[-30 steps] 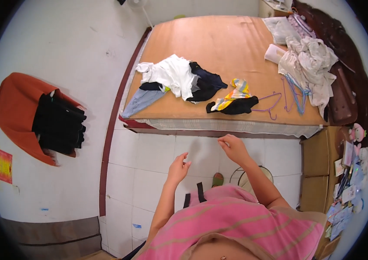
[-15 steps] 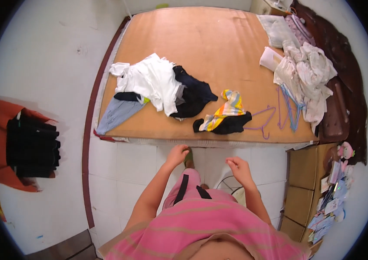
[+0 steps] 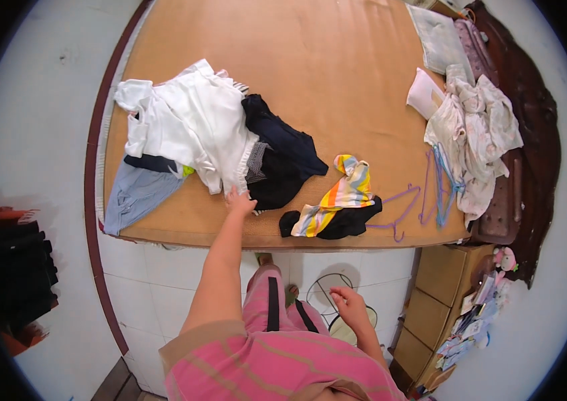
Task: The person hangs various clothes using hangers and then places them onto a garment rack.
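Observation:
My left hand [image 3: 239, 202] reaches over the near edge of the wooden bed platform [image 3: 310, 73] and touches the lower hem of a white shirt [image 3: 190, 127]. A dark navy garment [image 3: 283, 157] lies right beside that shirt, and a light blue piece of clothing [image 3: 133, 197] sits to its left. My right hand [image 3: 349, 306] hangs low by my side, away from the platform, fingers loosely spread and holding nothing. A striped yellow and orange cloth [image 3: 343, 194] rests on a black garment [image 3: 347, 224] near the front edge.
Purple and blue hangers [image 3: 430, 194] lie at the platform's right front. A pile of pale clothes [image 3: 477, 134] sits against the dark headboard [image 3: 537, 134]. A wooden cabinet [image 3: 444, 287] stands at the right, a wire fan [image 3: 333, 301] by my feet, black clothing [image 3: 16, 274] on the left floor.
I have stepped closer to the platform. My left hand rose from the platform's edge onto the white shirt's hem, while my right hand dropped down to my side.

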A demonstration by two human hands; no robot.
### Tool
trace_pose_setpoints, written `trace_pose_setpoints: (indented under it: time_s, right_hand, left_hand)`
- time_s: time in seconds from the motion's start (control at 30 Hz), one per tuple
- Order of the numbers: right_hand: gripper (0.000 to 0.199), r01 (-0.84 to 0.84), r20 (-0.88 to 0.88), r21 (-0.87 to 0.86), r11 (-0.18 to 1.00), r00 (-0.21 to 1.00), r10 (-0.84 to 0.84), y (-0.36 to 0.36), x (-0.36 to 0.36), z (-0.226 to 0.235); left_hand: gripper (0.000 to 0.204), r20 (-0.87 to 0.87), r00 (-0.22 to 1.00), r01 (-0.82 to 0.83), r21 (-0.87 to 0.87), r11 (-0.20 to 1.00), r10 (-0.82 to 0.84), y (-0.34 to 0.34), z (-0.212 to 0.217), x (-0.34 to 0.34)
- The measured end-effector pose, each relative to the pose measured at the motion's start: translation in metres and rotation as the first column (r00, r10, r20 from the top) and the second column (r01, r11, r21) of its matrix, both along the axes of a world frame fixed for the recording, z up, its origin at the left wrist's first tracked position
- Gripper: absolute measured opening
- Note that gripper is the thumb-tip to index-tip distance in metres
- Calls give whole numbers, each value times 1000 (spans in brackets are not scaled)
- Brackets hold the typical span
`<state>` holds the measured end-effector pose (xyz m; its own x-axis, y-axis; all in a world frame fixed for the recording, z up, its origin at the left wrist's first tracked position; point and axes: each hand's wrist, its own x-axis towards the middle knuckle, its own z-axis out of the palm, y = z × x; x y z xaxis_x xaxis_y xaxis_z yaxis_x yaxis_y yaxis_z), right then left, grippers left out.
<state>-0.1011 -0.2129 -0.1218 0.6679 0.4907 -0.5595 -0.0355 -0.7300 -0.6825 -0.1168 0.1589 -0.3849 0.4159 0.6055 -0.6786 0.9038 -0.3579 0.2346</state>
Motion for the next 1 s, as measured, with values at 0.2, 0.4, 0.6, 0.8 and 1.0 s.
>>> trace_pose_setpoints:
  time_s: [0.2, 0.4, 0.6, 0.8, 1.0]
  right_hand:
    - [23, -71, -5, -93, 993, 997, 71, 1, 8, 5]
    - [23, -157, 34, -58, 986, 987, 159, -6, 35, -8]
    - [24, -280, 13, 122, 952, 960, 281, -4, 81, -6]
    - [24, -383, -15, 8, 924, 923, 383, -53, 128, -26]
    - [24, -131, -58, -152, 980, 991, 123, -120, 134, -72]
  left_hand:
    - [33, 291, 950, -128, 35, 991, 112, 15, -24, -3]
    - [22, 761, 622, -114, -143, 983, 183, -48, 27, 12]
    - [45, 537, 786, -180, -276, 944, 307, -71, 26, 12]
    - [39, 539, 809, -269, -14, 963, 234, -75, 20, 41]
    - [62, 608, 723, 79, 400, 913, -329, -85, 14, 132]
